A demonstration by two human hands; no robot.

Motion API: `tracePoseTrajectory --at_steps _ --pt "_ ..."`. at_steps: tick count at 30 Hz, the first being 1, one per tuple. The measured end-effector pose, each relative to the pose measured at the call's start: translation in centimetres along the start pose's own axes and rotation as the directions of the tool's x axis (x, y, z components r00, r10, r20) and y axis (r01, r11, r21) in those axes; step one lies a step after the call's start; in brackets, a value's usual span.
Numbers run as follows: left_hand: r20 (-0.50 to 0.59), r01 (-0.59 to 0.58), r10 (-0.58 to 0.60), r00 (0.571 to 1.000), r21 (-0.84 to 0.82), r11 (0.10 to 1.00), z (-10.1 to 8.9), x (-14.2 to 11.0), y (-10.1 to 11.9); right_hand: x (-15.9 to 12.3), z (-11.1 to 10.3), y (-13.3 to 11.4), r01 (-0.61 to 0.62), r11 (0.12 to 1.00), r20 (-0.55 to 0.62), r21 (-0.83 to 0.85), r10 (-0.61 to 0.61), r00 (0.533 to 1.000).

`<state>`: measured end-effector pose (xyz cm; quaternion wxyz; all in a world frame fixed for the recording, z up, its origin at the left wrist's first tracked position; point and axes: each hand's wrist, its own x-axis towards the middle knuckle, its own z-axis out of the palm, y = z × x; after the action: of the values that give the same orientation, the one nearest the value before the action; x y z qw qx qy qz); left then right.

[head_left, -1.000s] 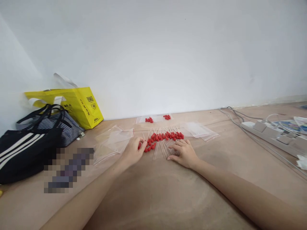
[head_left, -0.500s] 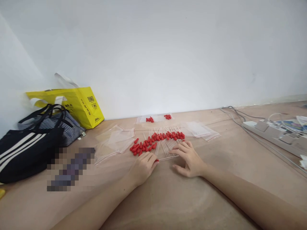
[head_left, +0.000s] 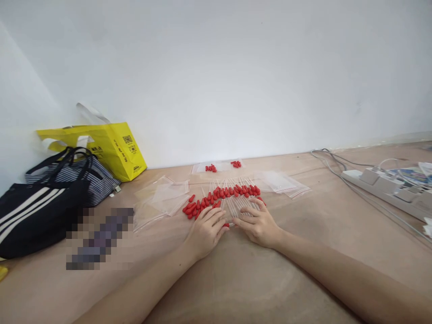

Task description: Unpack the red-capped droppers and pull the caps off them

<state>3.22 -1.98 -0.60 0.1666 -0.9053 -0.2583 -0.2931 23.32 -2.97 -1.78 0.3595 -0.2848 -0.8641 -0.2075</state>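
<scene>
Between my two hands lies a clear dropper tube with a red rubber bulb (head_left: 227, 225) at its left end. My left hand (head_left: 207, 229) pinches it near the bulb, thumb and fingers together. My right hand (head_left: 258, 225) has its thumb and fingers closed at the clear tube end; its other fingers rest over loose tubes. Just beyond the hands, clear tubes (head_left: 232, 207) lie fanned out on the table. Red bulbs (head_left: 232, 191) form a curved row across them, and more red bulbs (head_left: 191, 209) are heaped at the left. Another bit of red shows behind my right fingers.
Clear zip bags (head_left: 165, 198) lie at the left, with more zip bags (head_left: 280, 182) at the right. A bag with red-bulbed droppers (head_left: 211, 168) is near the wall. A yellow bag (head_left: 124, 150), dark bag (head_left: 43, 211) and power strip (head_left: 388, 184) flank the table.
Both hands have come closer together along the dropper. The right hand has shifted left and its fingers have closed in; the bulb now shows between the hands.
</scene>
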Motion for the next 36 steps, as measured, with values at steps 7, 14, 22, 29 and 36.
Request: tracePoseTrajectory --at_steps 7,14,22,29,36 --pt "-0.054 -0.027 0.029 0.998 0.028 0.999 0.3 0.1 0.3 0.2 1.0 0.0 -0.018 1.0 -0.011 0.006 0.018 1.0" --pt "-0.074 -0.045 0.046 0.996 0.022 0.999 0.5 -0.2 0.0 0.1 0.6 0.1 0.016 0.999 -0.018 0.034 -0.016 1.0" --pt "-0.035 -0.061 0.061 0.998 -0.008 0.998 -0.2 -0.2 -0.1 0.0 0.5 -0.1 0.03 0.999 -0.001 0.041 -0.03 1.0" --pt "-0.03 -0.088 0.088 0.996 -0.02 0.996 -0.4 -0.1 0.2 0.0 0.5 -0.1 0.029 0.996 -0.008 0.083 -0.028 1.0" --pt "-0.044 -0.002 0.001 0.999 -0.015 1.0 -1.4 -1.0 -1.0 -0.5 -0.1 0.5 -0.041 0.996 -0.047 0.076 0.045 0.998"
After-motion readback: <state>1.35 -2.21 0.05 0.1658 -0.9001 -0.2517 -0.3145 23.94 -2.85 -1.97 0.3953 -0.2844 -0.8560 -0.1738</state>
